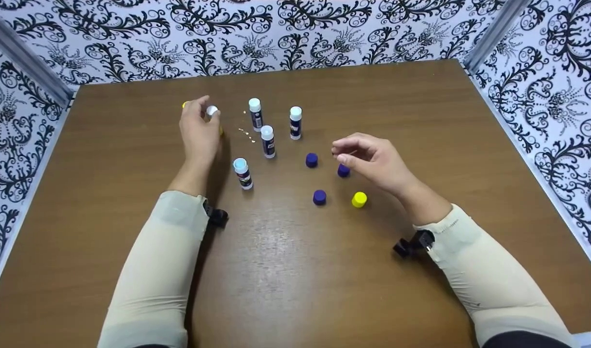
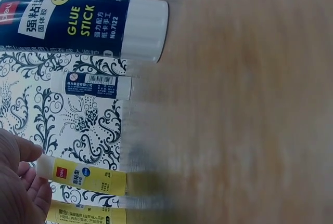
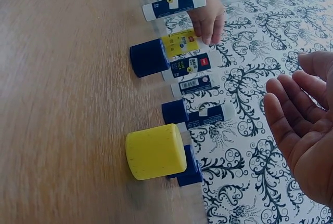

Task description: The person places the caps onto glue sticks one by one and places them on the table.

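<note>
My left hand (image 1: 198, 130) is at the far left of the group, thumb and fingers around the white top of a standing yellow glue stick (image 2: 88, 176); contact is partly hidden. A second yellow glue stick (image 2: 86, 213) stands beside it, mostly covered by the hand in the head view. Several dark blue glue sticks (image 1: 268, 142) stand uncapped to the right, white tops up. My right hand (image 1: 375, 162) hovers over the loose caps, fingers loosely bent, holding nothing. Below and near it are three dark blue caps (image 1: 319, 197) and one yellow cap (image 1: 359, 199).
Small pale crumbs (image 1: 247, 135) lie between the glue sticks on the brown wooden table (image 1: 276, 280). Black-and-white patterned panels (image 1: 256, 38) border the table at the back and both sides. Each wrist carries a small black camera (image 1: 218, 217).
</note>
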The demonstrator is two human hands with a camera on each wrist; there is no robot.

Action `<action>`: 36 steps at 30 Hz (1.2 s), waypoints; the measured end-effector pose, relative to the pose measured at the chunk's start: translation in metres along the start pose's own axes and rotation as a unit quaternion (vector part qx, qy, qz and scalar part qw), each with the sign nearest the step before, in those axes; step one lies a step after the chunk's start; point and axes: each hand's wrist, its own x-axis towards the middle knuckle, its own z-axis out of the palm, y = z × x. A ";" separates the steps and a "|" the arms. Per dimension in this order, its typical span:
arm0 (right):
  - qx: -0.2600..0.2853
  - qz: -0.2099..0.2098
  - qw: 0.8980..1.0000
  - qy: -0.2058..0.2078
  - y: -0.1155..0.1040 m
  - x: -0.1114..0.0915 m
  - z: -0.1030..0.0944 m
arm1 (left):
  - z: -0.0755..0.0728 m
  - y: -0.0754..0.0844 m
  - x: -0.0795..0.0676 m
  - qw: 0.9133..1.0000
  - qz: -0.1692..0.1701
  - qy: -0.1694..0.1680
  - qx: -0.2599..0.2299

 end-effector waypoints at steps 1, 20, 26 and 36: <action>-0.001 0.000 1.000 0.000 0.000 0.000 0.000 | 0.000 0.000 0.000 1.000 -0.002 -0.002 0.003; 0.008 0.018 1.000 -0.005 -0.002 0.002 -0.003 | -0.003 -0.001 -0.001 0.997 -0.056 -0.055 0.026; -0.024 0.040 0.998 -0.042 -0.003 0.003 -0.015 | -0.003 -0.006 0.000 0.996 -0.061 -0.058 0.020; -0.166 0.115 0.963 -0.178 0.002 0.003 -0.039 | 0.000 -0.013 0.000 0.996 -0.066 -0.050 0.009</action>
